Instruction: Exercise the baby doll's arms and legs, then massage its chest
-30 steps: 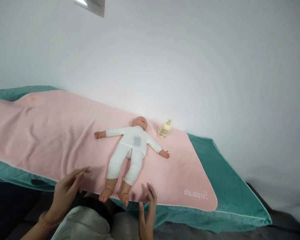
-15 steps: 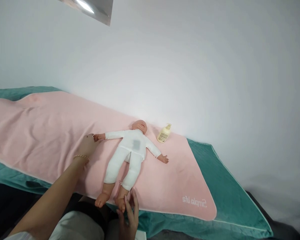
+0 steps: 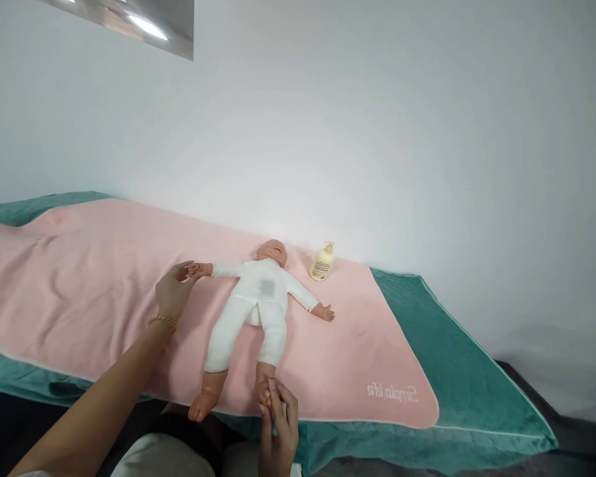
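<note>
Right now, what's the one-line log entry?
doll: on back, pink blanket | left hand: holding its hand | right hand: holding its foot | bottle: upright

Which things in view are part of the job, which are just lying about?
In the job:
- doll, on its back
- left hand, fingers at the doll's hand
- right hand, fingers at the doll's foot
- pink blanket, under the doll

Apparently just lying about:
- pump bottle, untouched
- green cover, under the pink blanket

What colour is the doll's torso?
The doll's torso is white with a grey patch, showing best in the head view.
</note>
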A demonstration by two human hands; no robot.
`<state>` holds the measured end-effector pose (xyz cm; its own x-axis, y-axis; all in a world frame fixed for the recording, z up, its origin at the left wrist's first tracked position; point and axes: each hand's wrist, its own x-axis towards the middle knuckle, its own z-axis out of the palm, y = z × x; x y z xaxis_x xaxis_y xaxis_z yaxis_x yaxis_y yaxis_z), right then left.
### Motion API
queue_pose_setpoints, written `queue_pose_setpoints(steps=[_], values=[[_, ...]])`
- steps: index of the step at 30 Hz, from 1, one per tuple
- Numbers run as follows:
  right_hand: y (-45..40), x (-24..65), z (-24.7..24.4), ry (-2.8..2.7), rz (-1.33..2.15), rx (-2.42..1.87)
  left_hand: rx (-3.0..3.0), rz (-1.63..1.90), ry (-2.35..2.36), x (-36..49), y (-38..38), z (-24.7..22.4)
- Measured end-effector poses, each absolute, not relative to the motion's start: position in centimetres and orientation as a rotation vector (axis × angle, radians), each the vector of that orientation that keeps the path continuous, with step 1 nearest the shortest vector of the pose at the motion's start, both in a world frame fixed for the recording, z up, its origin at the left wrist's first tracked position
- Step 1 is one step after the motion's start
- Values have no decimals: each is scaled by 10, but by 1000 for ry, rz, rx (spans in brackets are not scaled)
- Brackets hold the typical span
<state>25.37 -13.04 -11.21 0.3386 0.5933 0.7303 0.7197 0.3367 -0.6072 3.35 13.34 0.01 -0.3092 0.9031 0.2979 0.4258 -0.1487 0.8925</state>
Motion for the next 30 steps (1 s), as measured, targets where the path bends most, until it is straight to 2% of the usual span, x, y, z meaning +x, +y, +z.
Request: queue_pose_setpoints(steps=[7, 14, 19, 24, 28, 30], values=[[-87, 279, -39, -1412, -126, -1277, 1580, 1651, 1444, 81, 129, 34], [-40, 290, 14, -1426, 16, -1287, 2031, 1261, 1077, 113, 116, 37], [-24, 288, 30, -1473, 30, -1324, 2233, 1211, 924, 113, 121, 26], [-34, 286, 29, -1472, 2, -1305, 2015, 1360, 1080, 100, 120, 23], [-63, 287, 22, -1449, -49, -1320, 1685, 1537, 1490, 71, 126, 13], [-80, 286, 16, -1481, -81, -1305, 1596, 1513, 1681, 53, 132, 6]])
